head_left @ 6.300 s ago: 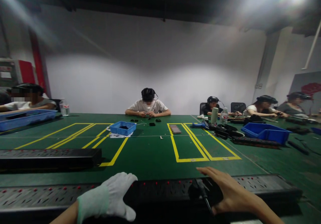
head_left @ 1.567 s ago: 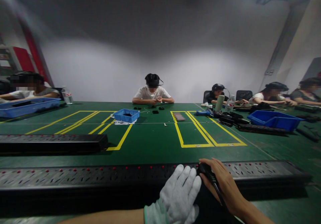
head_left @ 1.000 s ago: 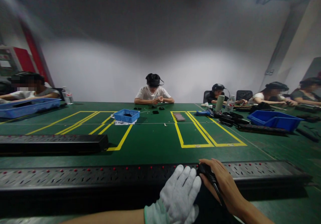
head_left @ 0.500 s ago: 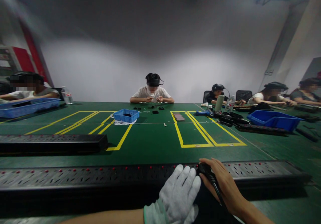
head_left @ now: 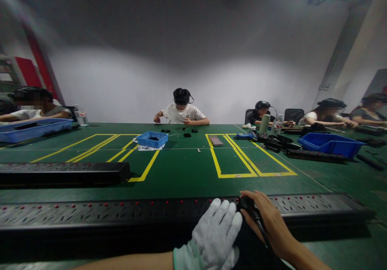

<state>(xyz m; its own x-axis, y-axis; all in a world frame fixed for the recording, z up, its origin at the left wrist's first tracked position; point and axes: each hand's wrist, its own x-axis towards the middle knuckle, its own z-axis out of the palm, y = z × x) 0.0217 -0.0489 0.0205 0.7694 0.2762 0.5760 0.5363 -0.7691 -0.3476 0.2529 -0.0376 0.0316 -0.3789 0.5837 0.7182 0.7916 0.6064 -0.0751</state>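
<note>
A long black power strip (head_left: 99,214) with slotted outlets and a row of red dots lies along the front of the table. My right hand (head_left: 270,217), bare, curls around a black plug (head_left: 247,204) at the strip's top; its ribbed cord runs down past the palm. Whether the prongs sit in an outlet is hidden. My left hand (head_left: 215,231) wears a grey-white glove and lies against the strip just left of the plug, its fingers stretched out. Nothing shows in that hand.
Farther left lies a second black strip (head_left: 63,173). Beyond it are a small blue bin (head_left: 152,140), yellow tape outlines and small black pieces. At right stand a large blue bin (head_left: 331,144), a green bottle (head_left: 265,125) and black tools. Several people sit around the green table (head_left: 181,169).
Both my hands and the plug stay in place. The person across the table has moved their hands apart, one arm going out to my left.
</note>
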